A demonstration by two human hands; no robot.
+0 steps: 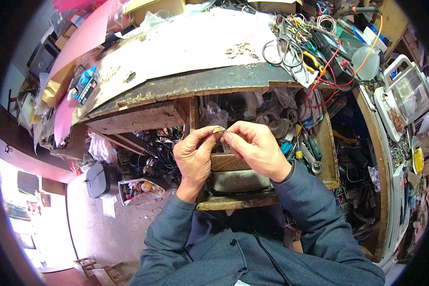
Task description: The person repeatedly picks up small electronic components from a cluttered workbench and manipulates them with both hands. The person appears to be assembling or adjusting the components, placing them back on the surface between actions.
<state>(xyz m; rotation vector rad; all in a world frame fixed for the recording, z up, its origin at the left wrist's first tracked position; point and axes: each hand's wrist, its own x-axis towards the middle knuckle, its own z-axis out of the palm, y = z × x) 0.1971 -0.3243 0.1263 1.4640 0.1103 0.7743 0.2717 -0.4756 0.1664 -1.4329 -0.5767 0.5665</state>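
Note:
A small brass-coloured metal piece (218, 129) is pinched between the fingertips of my left hand (195, 156). My right hand (259, 148) meets it from the other side, thumb and forefinger closed on the same piece. Too small to make out is what exact part it is. Both hands are above an open wooden drawer (330, 157), and under them in the drawer lie a brown wooden block (222, 162) and a grey box-like thing (238, 181). On the white sheet (190, 45) over the workbench, several small brass-coloured pieces (243, 49) lie in a loose heap.
Scissors (285, 50), yellow-handled pliers (311, 61) and tangled wires crowd the bench's right end. Screwdrivers (314, 148) and tape rolls (271, 123) fill the drawer. A clear-lidded case (407, 95) stands at right. A black bin (100, 180) and a box of odds (141, 190) sit on the floor.

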